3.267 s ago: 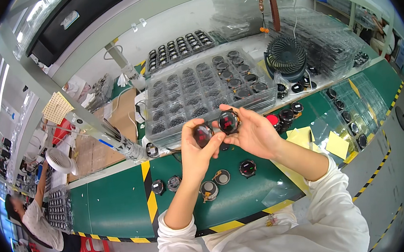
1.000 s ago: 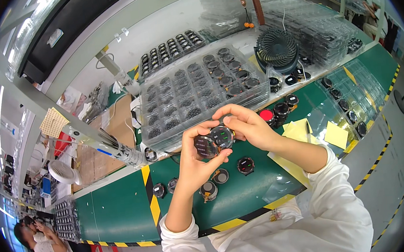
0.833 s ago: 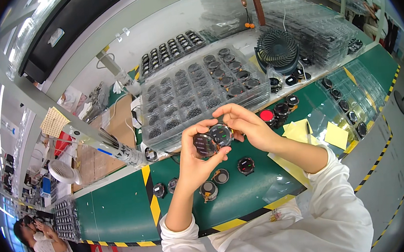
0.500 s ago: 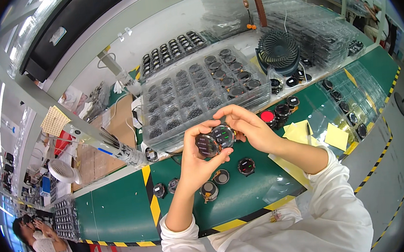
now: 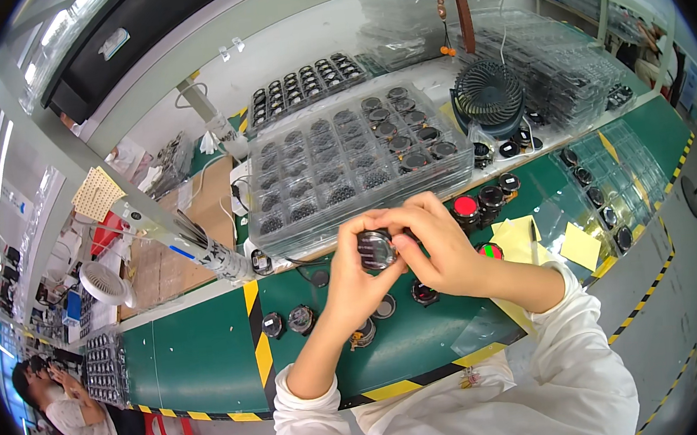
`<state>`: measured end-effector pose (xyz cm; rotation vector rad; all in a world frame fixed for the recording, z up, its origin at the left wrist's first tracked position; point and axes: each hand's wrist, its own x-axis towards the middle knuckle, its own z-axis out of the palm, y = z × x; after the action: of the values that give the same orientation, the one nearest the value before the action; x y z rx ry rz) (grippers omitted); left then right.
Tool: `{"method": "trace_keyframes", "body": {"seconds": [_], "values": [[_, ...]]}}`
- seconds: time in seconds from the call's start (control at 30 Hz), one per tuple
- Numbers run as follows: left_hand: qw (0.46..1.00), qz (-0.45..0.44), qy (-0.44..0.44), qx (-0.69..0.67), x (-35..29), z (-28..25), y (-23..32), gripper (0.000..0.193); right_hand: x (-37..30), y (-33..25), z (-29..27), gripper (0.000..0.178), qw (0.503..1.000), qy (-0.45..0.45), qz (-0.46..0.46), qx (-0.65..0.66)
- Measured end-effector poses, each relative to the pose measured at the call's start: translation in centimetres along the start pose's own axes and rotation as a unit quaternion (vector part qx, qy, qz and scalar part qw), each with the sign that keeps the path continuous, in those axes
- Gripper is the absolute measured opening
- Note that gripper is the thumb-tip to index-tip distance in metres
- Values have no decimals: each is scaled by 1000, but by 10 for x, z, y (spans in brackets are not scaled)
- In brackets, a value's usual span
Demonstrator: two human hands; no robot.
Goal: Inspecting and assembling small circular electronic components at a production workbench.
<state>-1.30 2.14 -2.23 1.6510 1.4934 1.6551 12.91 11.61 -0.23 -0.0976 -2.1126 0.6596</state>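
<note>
Above the green bench I hold a round watch module (image 5: 376,250) with a dark glass face and faint text on its screen. My left hand (image 5: 352,279) grips its left side and lower edge, thumb beneath. From the other side my right hand (image 5: 430,248) closes its thumb and fingers on the module's right edge. A module with a red and green screen (image 5: 491,251) lies by my right forearm. Below my hands, partly covered by them, are a dark module (image 5: 424,293), a grey round one (image 5: 385,306) and one with an orange flex strip (image 5: 363,334).
Stacked clear trays of watch parts (image 5: 352,159) stand behind my hands, with a black fan (image 5: 489,99) to their right. Several modules, one red-faced (image 5: 464,207), sit near yellow notes (image 5: 581,245). Two modules (image 5: 301,319) lie left of my forearm. Striped tape (image 5: 413,386) marks the bench edge.
Two modules were in my hands; now one shows there. A module with a red and green screen now lies by my right forearm. My right hand has lowered onto the held module's edge.
</note>
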Motion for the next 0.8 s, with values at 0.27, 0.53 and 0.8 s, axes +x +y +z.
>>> {"method": "trace_keyframes", "body": {"seconds": [0.27, 0.53, 0.8], "values": [[997, 10, -2, 76, -4, 8, 12, 56, -3, 5, 3, 24, 999, 47, 5, 1], [998, 15, -2, 60, -4, 7, 7, 54, -6, 8, -1, 35, 999, -11, 37, -3], [980, -49, 43, -190, 3, 2, 19, 60, -2, 27, 8, 47, 890, 30, 256, 377]]}}
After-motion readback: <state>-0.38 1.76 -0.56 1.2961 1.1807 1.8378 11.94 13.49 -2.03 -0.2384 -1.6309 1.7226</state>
